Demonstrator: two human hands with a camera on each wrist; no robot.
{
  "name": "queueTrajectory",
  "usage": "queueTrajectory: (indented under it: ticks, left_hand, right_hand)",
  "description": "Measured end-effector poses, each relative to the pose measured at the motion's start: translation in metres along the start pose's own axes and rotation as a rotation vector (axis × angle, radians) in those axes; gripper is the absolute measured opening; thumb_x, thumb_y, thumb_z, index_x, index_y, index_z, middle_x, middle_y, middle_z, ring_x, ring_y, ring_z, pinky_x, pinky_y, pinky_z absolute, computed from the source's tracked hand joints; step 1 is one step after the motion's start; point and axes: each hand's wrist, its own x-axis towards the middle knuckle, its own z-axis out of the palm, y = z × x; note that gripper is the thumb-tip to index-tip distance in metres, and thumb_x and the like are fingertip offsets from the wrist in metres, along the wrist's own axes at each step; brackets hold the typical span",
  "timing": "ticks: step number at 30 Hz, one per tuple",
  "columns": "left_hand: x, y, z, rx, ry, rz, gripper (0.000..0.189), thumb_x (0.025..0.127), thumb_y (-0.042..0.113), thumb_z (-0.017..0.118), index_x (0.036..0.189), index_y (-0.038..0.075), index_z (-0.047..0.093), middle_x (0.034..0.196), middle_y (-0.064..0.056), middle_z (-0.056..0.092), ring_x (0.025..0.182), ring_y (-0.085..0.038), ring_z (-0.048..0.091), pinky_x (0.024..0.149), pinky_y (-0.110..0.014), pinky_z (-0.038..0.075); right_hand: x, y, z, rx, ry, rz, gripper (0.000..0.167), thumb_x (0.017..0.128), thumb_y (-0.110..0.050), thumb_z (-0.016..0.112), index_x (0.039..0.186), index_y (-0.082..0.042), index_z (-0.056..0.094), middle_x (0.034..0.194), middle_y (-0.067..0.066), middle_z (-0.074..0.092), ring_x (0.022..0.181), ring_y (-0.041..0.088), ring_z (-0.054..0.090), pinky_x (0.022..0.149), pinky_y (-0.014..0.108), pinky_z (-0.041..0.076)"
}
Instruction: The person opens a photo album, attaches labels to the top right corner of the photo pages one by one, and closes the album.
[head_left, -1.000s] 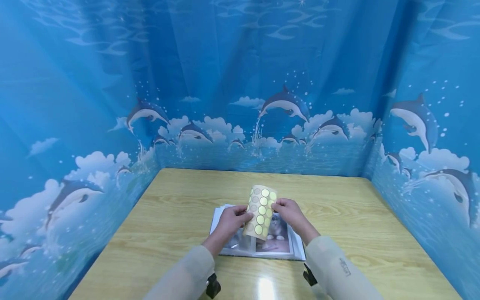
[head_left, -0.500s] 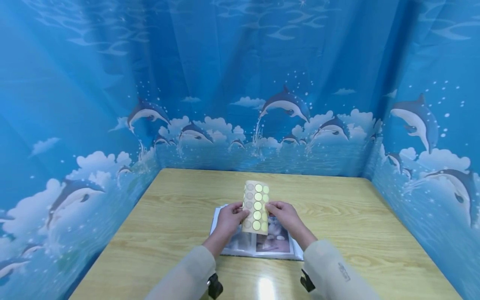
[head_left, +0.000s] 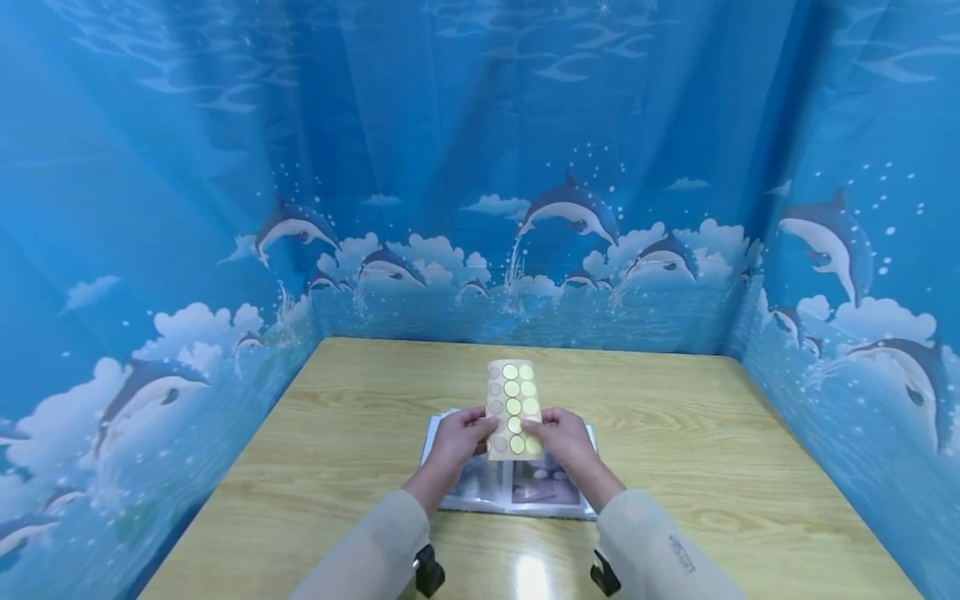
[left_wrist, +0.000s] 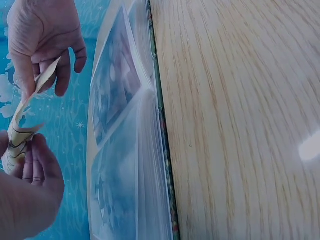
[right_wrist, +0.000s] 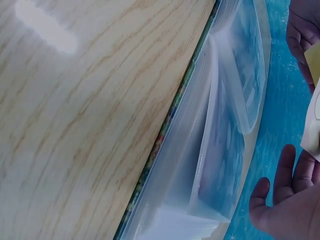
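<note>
A sheet of round yellow stickers [head_left: 513, 392] is held up over an open photo album [head_left: 480, 493]. Its left column shows bare outlines where the other columns carry yellow dots. My left hand [head_left: 454, 442] pinches the sheet's left edge between thumb and fingers. From the other side my right hand [head_left: 567, 440] grips the lower right edge, its thumb lying over the front. In the left wrist view the sheet [left_wrist: 20, 125] appears edge-on and bent. Clear sleeves with photos fill the album [right_wrist: 215, 130], seen in the right wrist view.
The album lies on a wood-grain table [head_left: 360, 417] near its middle. Blue curtains [head_left: 450, 125] printed with dolphins stand behind the table and along both sides. A bright light reflection shows on the table's front part.
The sticker sheet has shifted slightly left and up, and turned from tilted to nearly upright. My right hand has moved left, its thumb now farther over the sheet's front.
</note>
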Motion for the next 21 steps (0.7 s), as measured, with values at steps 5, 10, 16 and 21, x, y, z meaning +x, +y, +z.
queueTrajectory:
  ticks: [5,10,16,21]
  left_hand:
    - [-0.0021,-0.0001,-0.0012,0.029,-0.055,-0.038,0.051,0.094,0.022,0.067,0.137,-0.003,0.054,0.106,-0.011,0.067,0.081,-0.016,0.063,0.075,-0.032,0.059]
    - [-0.0037,-0.002,-0.0036,0.093,-0.092,-0.047,0.045,0.095,0.022,0.067,0.129,-0.007,0.059,0.1,-0.011,0.07,0.08,-0.017,0.063,0.077,-0.033,0.058]
    - [-0.0048,-0.0053,-0.0062,0.073,-0.087,-0.04,0.038,0.094,0.015,0.068,0.125,-0.007,0.063,0.095,-0.007,0.071,0.076,-0.014,0.064,0.074,-0.029,0.058]
    - [-0.0076,-0.0053,-0.007,0.018,-0.098,-0.034,0.036,0.095,0.012,0.067,0.122,-0.011,0.062,0.089,-0.007,0.071,0.071,-0.012,0.063,0.07,-0.027,0.058]
  right_hand:
    - [-0.0009,-0.0022,-0.0018,0.016,0.035,0.001,0.026,0.086,-0.024,0.077,0.097,-0.002,0.068,0.084,0.006,0.067,0.075,0.019,0.058,0.066,0.029,0.048]
    - [0.001,-0.0021,-0.0021,0.034,0.051,-0.004,0.025,0.086,-0.021,0.077,0.097,-0.001,0.067,0.083,0.006,0.066,0.073,0.018,0.057,0.063,0.028,0.048]
    - [0.0012,-0.0031,-0.0046,0.044,0.046,-0.002,0.025,0.087,-0.02,0.076,0.098,-0.001,0.065,0.085,0.007,0.065,0.075,0.018,0.057,0.064,0.028,0.048]
    - [0.0032,-0.0008,-0.0054,0.039,0.032,-0.019,0.023,0.086,-0.017,0.076,0.097,0.0,0.065,0.085,0.008,0.066,0.075,0.019,0.058,0.064,0.028,0.049]
